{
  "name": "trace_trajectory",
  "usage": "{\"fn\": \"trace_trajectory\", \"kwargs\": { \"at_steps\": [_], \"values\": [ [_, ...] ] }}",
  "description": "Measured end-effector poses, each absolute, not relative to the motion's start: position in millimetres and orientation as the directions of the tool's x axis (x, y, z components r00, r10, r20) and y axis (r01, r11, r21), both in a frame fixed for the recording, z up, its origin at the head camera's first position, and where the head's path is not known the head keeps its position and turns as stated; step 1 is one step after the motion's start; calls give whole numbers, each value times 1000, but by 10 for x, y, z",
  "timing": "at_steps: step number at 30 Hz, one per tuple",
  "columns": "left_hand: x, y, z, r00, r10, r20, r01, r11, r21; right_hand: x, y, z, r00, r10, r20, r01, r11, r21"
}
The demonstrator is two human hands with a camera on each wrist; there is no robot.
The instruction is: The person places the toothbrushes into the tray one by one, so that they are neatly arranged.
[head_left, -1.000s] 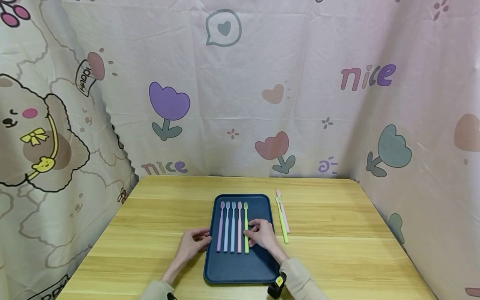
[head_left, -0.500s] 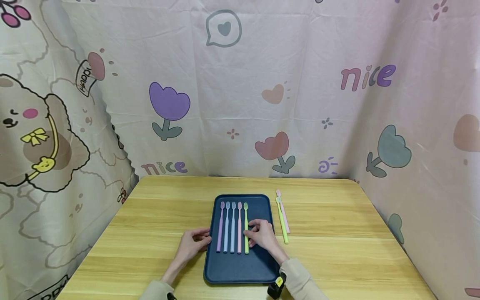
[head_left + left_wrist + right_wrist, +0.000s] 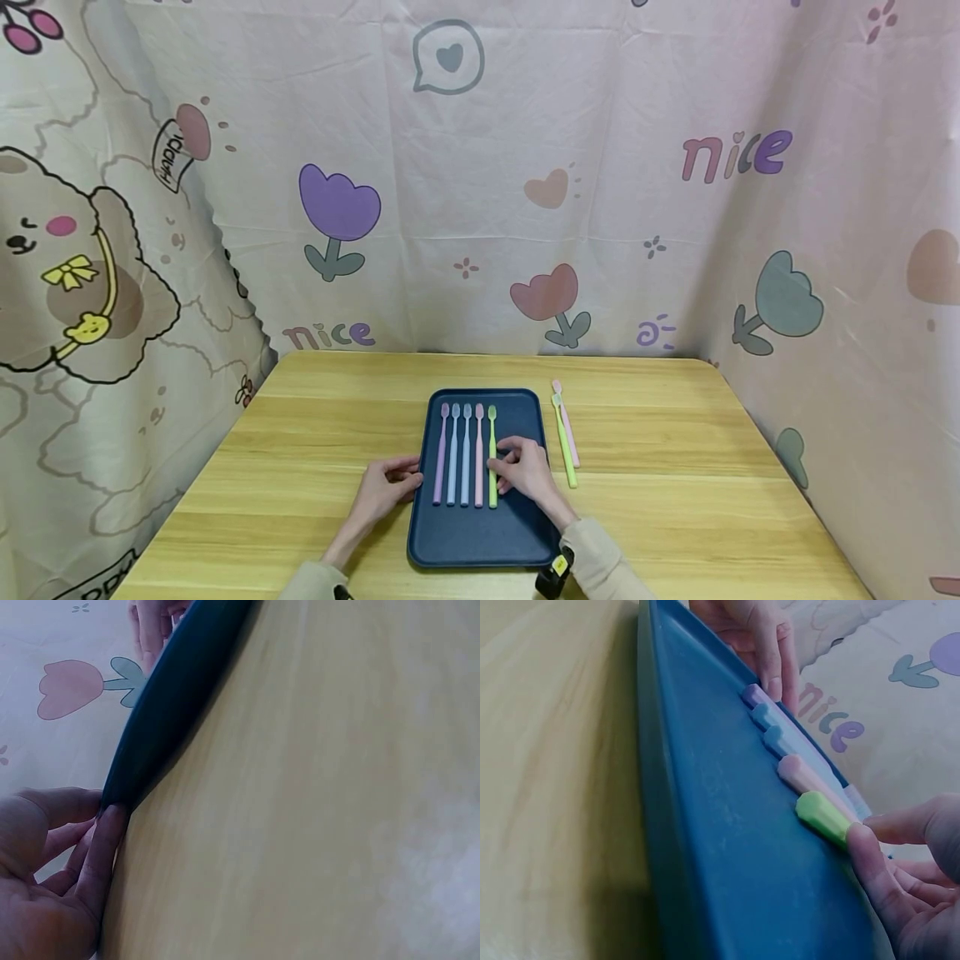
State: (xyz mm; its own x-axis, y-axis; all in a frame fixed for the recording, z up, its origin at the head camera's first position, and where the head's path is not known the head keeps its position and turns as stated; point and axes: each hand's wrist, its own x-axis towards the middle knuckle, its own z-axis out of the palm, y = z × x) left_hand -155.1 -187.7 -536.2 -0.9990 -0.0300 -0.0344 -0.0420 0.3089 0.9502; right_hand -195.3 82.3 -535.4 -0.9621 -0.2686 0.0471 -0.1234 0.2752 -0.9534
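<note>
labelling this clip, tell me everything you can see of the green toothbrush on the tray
The green toothbrush is lime green, with a small head, slim neck and thicker handle ending in a faceted butt; it looks like plastic. It lies on the dark blue tray, rightmost of five in a row, head toward the far edge, beside the pink toothbrush. The right hand pinches its handle. Its bristles are too small to make out.

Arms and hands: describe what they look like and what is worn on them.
The left hand and right hand are bare, without gloves. The left sleeve and right sleeve are plain beige. At the right wrist sits a black device with a yellow patch; at the left, only a black edge shows.
</note>
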Motion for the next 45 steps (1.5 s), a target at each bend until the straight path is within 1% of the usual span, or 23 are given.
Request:
{"fn": "trace_trajectory", "kwargs": {
  "at_steps": [5, 8, 12, 18, 22, 25, 30, 38, 45],
  "values": [
    [-1549, -1878, -5363, -999, -29, -38, -45, 301, 953, -1948, 895, -5322, -960, -260, 106, -168, 230, -959],
    [-1552, -1876, -5372, -999, -25, -36, -42, 301, 953, -1949, 995, -5292, -962, -231, 145, -191, 191, -963],
    [-1559, -1879, -5376, -999, -22, -41, -45, 293, 955, -1981, 1202, -5255, -974, -119, 191, -208, 149, -967],
    [-1568, -1885, -5377, -999, -20, -47, -51, 292, 955, -2047, 1588, -5271, -975, 82, 205, -195, 109, -975],
    [-1559, -1885, -5365, -999, -22, -47, -51, 287, 957, -2072, 1798, -5312, -954, 189, 234, -211, 137, -968],
    [-1556, -1885, -5362, -999, -23, -47, -51, 281, 958, -2090, 1903, -5360, -935, 238, 264, -229, 164, -959],
    [-1559, -1886, -5366, -999, -23, -46, -51, 284, 957, -2106, 1991, -5424, -933, 240, 268, -225, 193, -955],
    [-1558, -1881, -5369, -999, -26, -43, -49, 290, 956, -2138, 2040, -5517, -965, 162, 206, -161, 253, -954],
    [-1552, -1880, -5361, -999, -26, -44, -49, 282, 958, -2158, 2031, -5560, -964, 143, 226, -171, 321, -932]
  ]
}}
